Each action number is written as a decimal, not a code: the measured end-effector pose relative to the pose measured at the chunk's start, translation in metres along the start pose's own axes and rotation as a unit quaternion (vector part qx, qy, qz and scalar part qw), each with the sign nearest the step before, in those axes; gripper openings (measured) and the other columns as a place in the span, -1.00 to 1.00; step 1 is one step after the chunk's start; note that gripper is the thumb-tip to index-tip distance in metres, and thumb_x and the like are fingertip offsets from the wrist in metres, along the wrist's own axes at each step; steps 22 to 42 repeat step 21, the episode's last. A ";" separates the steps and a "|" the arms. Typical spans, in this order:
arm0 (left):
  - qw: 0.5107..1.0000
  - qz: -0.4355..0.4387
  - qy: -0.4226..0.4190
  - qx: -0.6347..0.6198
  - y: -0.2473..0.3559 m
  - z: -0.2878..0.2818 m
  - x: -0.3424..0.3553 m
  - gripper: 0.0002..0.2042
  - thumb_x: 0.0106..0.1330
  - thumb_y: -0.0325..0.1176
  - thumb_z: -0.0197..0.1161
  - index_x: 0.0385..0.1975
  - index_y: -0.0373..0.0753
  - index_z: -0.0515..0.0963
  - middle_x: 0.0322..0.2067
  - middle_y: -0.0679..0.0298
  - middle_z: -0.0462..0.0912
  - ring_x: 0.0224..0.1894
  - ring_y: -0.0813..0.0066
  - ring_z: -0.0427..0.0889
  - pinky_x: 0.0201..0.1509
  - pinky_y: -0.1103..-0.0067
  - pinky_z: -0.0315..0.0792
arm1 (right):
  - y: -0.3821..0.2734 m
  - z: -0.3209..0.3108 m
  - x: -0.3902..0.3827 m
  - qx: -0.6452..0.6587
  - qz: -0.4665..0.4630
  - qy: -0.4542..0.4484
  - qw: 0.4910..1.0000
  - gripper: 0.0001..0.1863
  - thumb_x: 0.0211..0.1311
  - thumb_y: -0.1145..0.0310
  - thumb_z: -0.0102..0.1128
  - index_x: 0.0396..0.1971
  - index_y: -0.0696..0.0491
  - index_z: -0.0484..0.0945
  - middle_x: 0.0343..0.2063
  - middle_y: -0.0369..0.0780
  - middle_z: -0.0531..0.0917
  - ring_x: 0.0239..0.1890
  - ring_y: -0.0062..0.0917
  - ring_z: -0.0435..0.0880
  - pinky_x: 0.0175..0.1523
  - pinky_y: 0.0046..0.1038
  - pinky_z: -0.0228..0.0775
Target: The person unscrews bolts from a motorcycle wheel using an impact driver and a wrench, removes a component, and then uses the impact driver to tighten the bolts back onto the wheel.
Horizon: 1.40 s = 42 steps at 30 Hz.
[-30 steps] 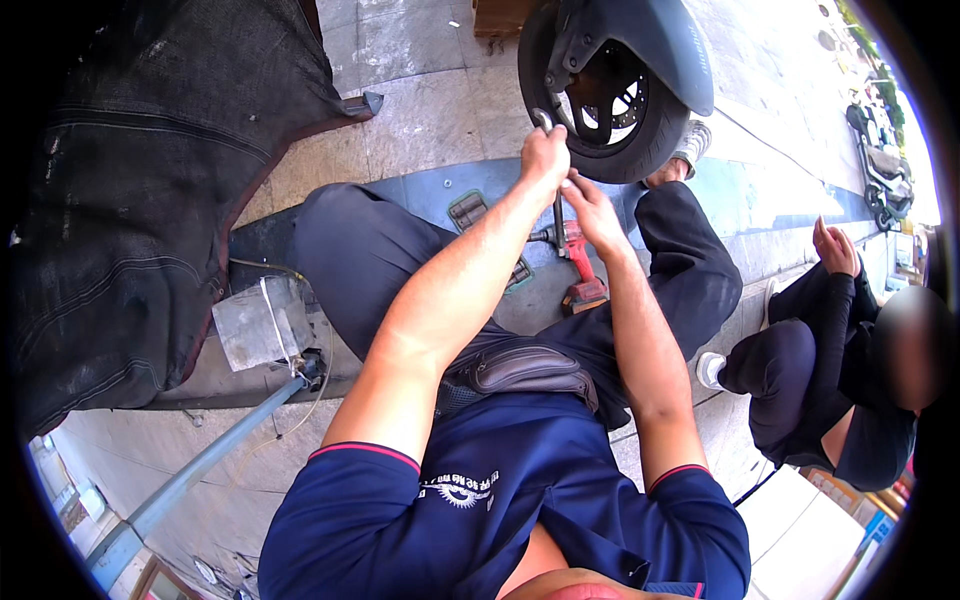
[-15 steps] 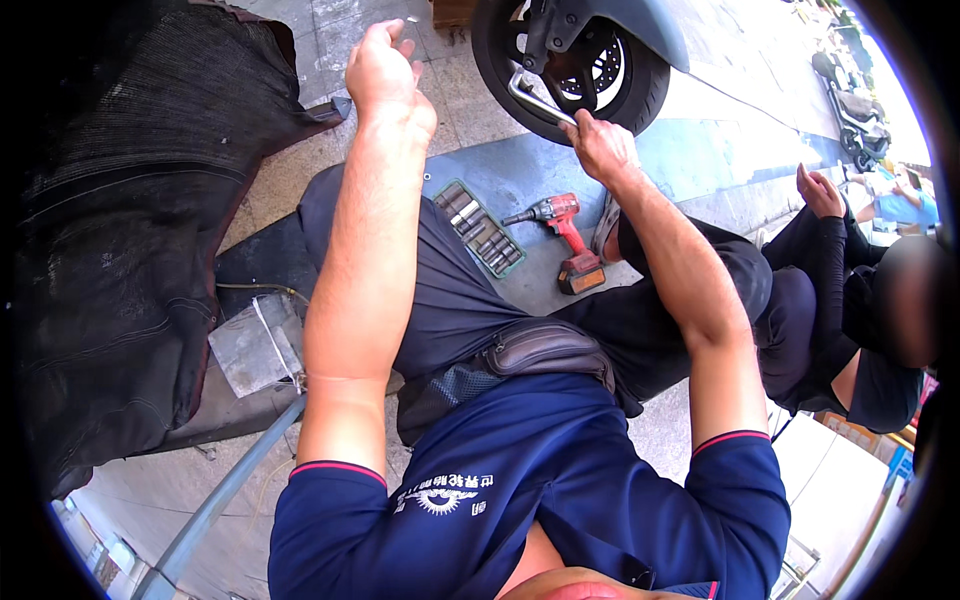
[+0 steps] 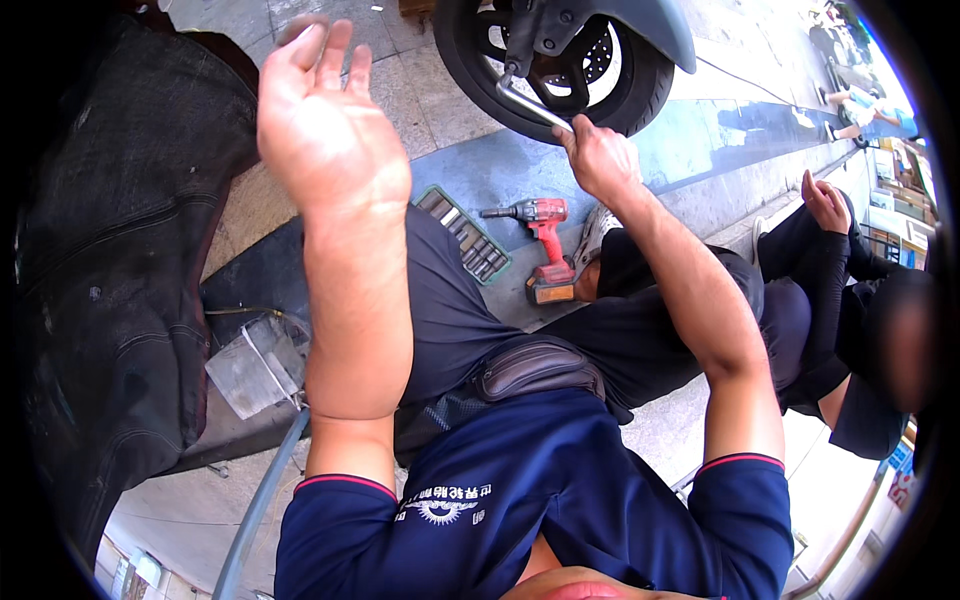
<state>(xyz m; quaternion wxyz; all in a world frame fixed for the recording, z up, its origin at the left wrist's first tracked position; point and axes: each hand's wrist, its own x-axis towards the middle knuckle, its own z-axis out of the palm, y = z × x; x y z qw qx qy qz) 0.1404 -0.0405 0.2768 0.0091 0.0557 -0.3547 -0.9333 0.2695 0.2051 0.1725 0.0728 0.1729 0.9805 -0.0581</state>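
My right hand (image 3: 600,160) is closed round the handle of a bent metal wrench (image 3: 530,103). The far end of the wrench meets the fork area beside the front wheel (image 3: 655,95) of a scooter, near the axle. Raised in the air, my left hand (image 3: 335,140) is empty, its fingers apart and palm showing. Below the wheel, a red and black cordless impact wrench (image 3: 545,235) lies on the ground. To its left is a green case of sockets (image 3: 462,235), partly hidden behind my left leg.
A large black cover (image 3: 120,230) hangs at the left. Below it are a grey metal box (image 3: 250,370) and a slanting metal pole (image 3: 262,505). A person in dark clothes (image 3: 800,290) sits close on my right. Farther off, another person (image 3: 870,115) is near the upper right edge.
My left hand has come nearer and moved left, with its fingers spreading. My right hand stays on the wrench. The whole view has shifted a little.
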 end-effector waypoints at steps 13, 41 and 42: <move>0.852 0.319 0.010 0.415 0.140 0.012 0.219 -0.34 0.31 -0.47 0.32 0.34 -0.54 0.16 0.36 -0.17 0.24 0.39 0.14 0.35 0.39 0.36 0.33 | -0.014 -0.045 0.023 0.013 -0.003 -0.151 0.988 -0.62 0.49 0.04 0.02 -0.28 0.11 0.42 -0.51 0.05 0.70 -0.40 0.03 0.71 -0.29 0.01 0.52; 0.702 0.337 0.355 0.518 0.482 -0.092 0.187 -0.30 0.20 -0.52 0.27 0.39 -0.31 0.17 0.36 0.03 0.29 0.29 0.18 0.42 0.45 0.34 0.22 | -0.145 -0.196 -0.017 0.187 -0.076 -0.301 0.932 -0.71 0.42 0.17 0.10 -0.05 0.05 0.52 -0.24 0.04 0.72 -0.15 0.00 0.71 -0.08 -0.03 0.51; 0.702 0.337 0.355 0.518 0.482 -0.092 0.187 -0.30 0.20 -0.52 0.27 0.39 -0.31 0.17 0.36 0.03 0.29 0.29 0.18 0.42 0.45 0.34 0.22 | -0.145 -0.196 -0.017 0.187 -0.076 -0.301 0.932 -0.71 0.42 0.17 0.10 -0.05 0.05 0.52 -0.24 0.04 0.72 -0.15 0.00 0.71 -0.08 -0.03 0.51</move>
